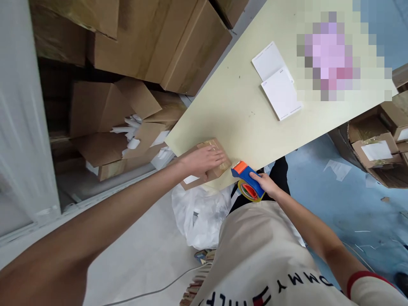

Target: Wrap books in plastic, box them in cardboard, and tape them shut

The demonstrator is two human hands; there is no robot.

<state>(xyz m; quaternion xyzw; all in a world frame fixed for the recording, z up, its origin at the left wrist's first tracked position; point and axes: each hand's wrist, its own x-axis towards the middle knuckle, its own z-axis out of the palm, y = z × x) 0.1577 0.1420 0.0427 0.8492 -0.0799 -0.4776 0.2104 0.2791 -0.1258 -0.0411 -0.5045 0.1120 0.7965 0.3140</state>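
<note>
Head view: left hand (204,163) rests flat, unclenched, on small box (215,147); right hand (264,183) clamped round tape dispenser (246,173).

You wear a cream T-shirt (264,246) with dark printed letters (299,281) and a red-white-blue flag mark (262,297). Its short right sleeve (372,289) has a red edge. Your trousers (281,176) are black. Your left hand (204,163) and right hand (266,185) are bare.

Your left hand (204,163) covers most of the small box (213,145), your right hand (266,185) hides the tape dispenser (245,172) handle, and pixelation blots the far end of the table (242,110).
</note>
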